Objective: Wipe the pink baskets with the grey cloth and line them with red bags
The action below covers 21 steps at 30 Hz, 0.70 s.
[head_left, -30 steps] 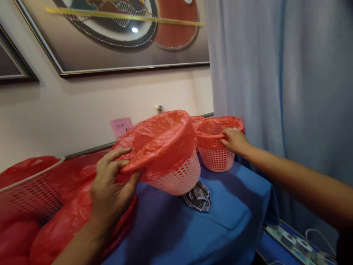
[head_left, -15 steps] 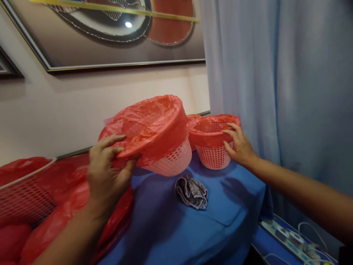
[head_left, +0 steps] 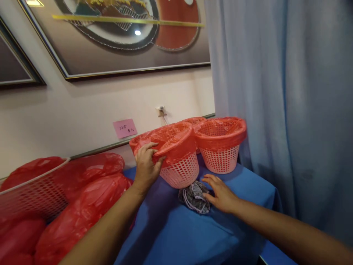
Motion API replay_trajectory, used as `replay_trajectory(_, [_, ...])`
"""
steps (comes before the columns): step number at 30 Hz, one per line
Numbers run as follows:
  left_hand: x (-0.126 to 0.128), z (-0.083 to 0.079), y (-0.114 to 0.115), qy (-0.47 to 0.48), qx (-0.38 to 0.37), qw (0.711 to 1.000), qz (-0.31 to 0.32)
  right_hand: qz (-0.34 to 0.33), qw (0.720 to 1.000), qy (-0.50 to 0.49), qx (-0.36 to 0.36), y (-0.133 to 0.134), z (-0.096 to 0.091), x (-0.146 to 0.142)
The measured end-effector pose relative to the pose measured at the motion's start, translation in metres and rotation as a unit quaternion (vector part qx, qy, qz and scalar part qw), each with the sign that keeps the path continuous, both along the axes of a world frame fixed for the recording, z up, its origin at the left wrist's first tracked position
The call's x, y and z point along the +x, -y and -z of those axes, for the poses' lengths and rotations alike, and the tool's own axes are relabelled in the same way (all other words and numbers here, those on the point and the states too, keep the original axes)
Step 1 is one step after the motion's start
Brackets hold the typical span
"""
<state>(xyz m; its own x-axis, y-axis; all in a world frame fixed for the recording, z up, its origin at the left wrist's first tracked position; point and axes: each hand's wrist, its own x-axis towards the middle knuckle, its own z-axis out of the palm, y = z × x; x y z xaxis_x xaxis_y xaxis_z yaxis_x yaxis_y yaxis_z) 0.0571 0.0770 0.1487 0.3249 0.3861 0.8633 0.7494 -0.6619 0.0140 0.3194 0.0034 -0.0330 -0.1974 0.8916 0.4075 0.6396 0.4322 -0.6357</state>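
Note:
My left hand (head_left: 147,163) grips the near rim of a pink perforated basket (head_left: 182,171) lined with a red plastic bag (head_left: 176,152). The basket leans toward me, and its lower edge is close to a crumpled grey cloth (head_left: 195,198) with a pale stitched border. Fingers apart, my right hand (head_left: 220,193) is at the cloth's right side; whether the fingertips touch it I cannot tell. A second lined basket (head_left: 220,158) stands upright to the right, and a third basket (head_left: 193,120) shows partly behind them.
Red plastic bags (head_left: 88,206) and a larger white-rimmed basket (head_left: 35,195) fill the left side. The blue-covered table (head_left: 176,235) ends at the right beside a blue curtain (head_left: 256,92). A pink note (head_left: 125,128) and a framed picture (head_left: 132,62) are on the wall behind.
The held basket has come down and right, toward the cloth. My right hand has left the right basket's rim and moved down to the cloth. The view has shifted slightly left.

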Motion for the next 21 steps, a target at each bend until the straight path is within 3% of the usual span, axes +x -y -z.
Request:
replay_trajectory(3, [0.002, -0.002, -0.005, 0.010, 0.000, 1.000, 0.003, -0.028, 0.998, -0.002, -0.050, -0.001, 0.002, -0.017])
replay_trajectory(8, [0.003, -0.010, -0.006, 0.007, 0.006, 1.000, 0.011, -0.136, 0.986, 0.015, -0.095, 0.017, 0.004, -0.045])
replay_trajectory(13, [0.001, 0.007, -0.002, -0.043, -0.055, 0.997, 0.021, -0.222, 0.962, -0.091, -0.133, 0.030, 0.012, -0.055])
replay_trajectory(17, [-0.003, 0.018, 0.001, -0.058, -0.083, 0.994, 0.027, -0.168, 0.951, -0.198, -0.166, 0.020, 0.032, -0.054])
replay_trajectory(21, [-0.007, 0.018, 0.005, -0.054, -0.082, 0.995, 0.032, -0.133, 0.945, -0.237, -0.182, 0.011, 0.049, -0.050])
